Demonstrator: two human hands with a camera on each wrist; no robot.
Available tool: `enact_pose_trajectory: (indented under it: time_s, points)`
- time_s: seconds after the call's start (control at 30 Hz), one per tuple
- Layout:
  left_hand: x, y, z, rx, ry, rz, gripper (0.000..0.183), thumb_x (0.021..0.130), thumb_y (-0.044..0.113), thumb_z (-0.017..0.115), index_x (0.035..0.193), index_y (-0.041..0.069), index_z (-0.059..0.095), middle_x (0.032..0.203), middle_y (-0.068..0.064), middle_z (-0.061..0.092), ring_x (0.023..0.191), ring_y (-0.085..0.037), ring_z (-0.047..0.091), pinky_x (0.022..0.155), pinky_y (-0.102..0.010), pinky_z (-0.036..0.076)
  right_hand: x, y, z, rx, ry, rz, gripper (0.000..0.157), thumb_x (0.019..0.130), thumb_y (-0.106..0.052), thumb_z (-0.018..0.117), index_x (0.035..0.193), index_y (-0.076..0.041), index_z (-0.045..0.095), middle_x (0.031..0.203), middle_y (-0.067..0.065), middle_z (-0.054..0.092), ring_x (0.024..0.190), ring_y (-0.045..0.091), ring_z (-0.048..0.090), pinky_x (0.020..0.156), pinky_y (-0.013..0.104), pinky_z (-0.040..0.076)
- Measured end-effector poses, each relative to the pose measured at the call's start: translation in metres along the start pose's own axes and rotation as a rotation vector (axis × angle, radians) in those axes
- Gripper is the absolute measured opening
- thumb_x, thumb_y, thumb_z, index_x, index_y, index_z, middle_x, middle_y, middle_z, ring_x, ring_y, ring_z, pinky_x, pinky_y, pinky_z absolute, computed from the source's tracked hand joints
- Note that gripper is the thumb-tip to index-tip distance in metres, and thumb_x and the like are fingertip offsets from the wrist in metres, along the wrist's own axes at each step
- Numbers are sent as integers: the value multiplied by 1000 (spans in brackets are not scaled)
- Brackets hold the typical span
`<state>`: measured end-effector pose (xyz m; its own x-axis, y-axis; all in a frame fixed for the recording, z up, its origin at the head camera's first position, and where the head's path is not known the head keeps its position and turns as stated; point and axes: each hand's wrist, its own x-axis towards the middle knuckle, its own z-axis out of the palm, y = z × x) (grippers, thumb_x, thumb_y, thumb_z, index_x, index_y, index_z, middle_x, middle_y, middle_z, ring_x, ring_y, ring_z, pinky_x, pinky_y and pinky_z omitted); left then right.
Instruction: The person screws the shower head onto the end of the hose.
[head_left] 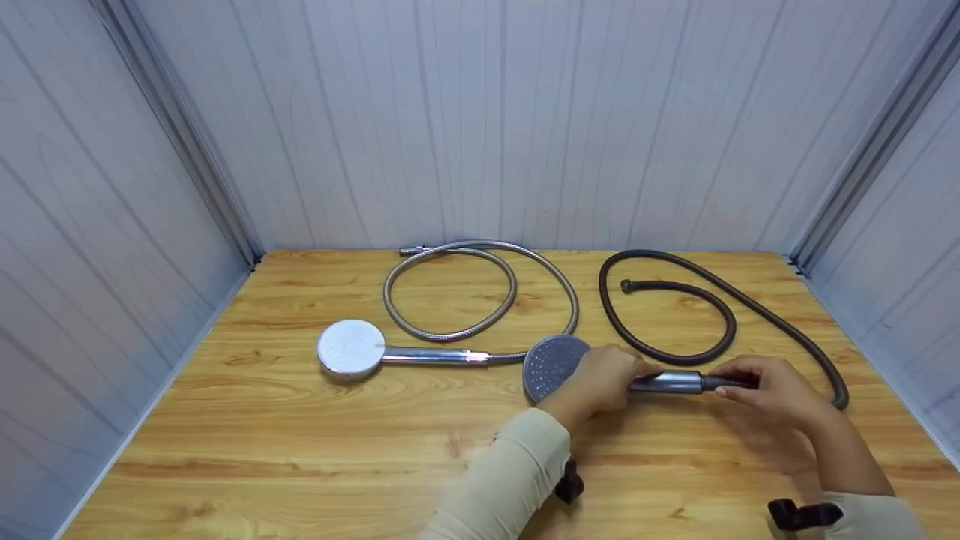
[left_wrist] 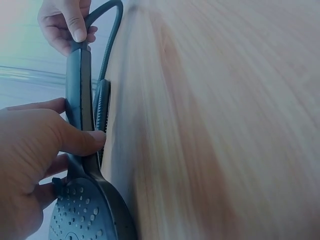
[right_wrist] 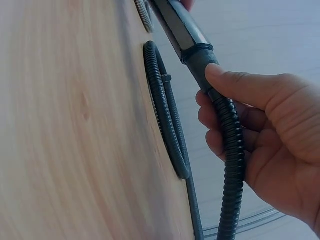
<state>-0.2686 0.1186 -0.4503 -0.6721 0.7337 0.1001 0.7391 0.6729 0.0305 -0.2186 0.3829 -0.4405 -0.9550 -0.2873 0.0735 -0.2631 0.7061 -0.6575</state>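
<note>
My left hand (head_left: pixel 606 379) grips the handle of a dark grey shower head (head_left: pixel 551 367), its thumb and fingers on either side of the handle near the head. The nozzle face shows in the left wrist view. At the handle's lower end, my right hand (right_wrist: pixel 280 115) pinches the collar of a black ribbed shower hose (right_wrist: pixel 232 165) between thumb and fingers. Collar and handle end meet in line in the right wrist view. From there the hose loops over the table to a loose end fitting (head_left: pixel 627 286).
On the wooden table (head_left: pixel 300 465) to the left lies a chrome shower head (head_left: pixel 351 347). A silver metal hose (head_left: pixel 574 300) runs from its handle and coils toward the back. White panel walls (head_left: pixel 487 120) enclose the table at the back and both sides.
</note>
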Motion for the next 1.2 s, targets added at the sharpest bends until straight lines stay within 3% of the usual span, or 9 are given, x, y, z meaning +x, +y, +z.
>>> enact_pose_trajectory:
  time_s: [0.33, 0.83, 1.2]
  points:
    - [5, 2, 4, -69, -24, -42, 65, 81, 3, 70, 131, 43, 59, 113, 20, 66, 100, -4, 61, 81, -21, 49, 4, 11, -2, 6, -34, 62, 31, 88, -22, 73, 112, -3, 71, 102, 9, 69, 85, 14, 62, 71, 26, 52]
    - [14, 1, 9, -129, -83, -114, 65, 79, 3, 71, 130, 42, 60, 119, 19, 64, 107, -2, 58, 85, -19, 46, 15, 21, 1, -79, -76, 80, 28, 92, -23, 68, 114, -5, 71, 106, 9, 69, 93, 21, 60, 75, 30, 49]
    - [17, 6, 8, 31, -113, -96, 51, 90, 16, 69, 132, 43, 59, 112, 15, 67, 97, -7, 62, 81, -24, 49, 24, 21, 6, -108, -105, 88, 27, 95, -17, 64, 115, 0, 69, 110, 16, 67, 101, 30, 60, 83, 45, 48]
